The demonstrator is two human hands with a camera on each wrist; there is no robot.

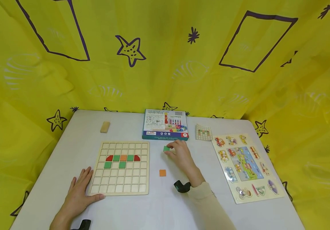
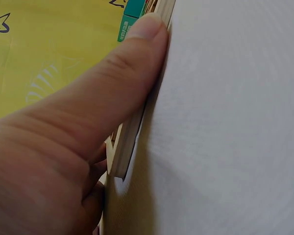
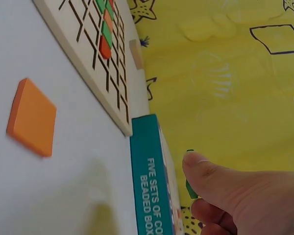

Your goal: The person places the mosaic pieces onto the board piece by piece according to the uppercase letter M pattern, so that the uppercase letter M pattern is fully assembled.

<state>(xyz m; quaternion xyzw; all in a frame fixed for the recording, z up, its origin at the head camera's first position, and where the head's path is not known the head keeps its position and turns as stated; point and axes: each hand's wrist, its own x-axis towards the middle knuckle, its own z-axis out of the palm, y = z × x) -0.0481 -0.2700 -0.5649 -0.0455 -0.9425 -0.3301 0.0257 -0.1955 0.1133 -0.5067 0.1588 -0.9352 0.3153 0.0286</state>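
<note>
A wooden grid board (image 1: pixel 113 188) lies on the table at the left of the head view. Across its third row run a red curved piece, a green tile, an orange tile (image 1: pixel 123 157), another green tile and a second red curved piece; two green tiles sit in the row below. My left hand (image 1: pixel 78 195) rests at the board's near-left corner with fingers spread, the thumb along its front edge. Between thumb and fingers my right hand (image 1: pixel 181 158) pinches a green square tile (image 1: pixel 166 149), right of the board. A loose orange tile (image 1: pixel 162 172) lies between board and right hand.
Behind stands a beaded box (image 1: pixel 165 124) lying flat, with a small pattern card (image 1: pixel 203 132) beside it. A vehicle picture puzzle (image 1: pixel 246 169) lies at the right. One plain wooden block (image 1: pixel 105 127) is at the back left. Yellow curtain (image 1: pixel 159 80) hangs around the table.
</note>
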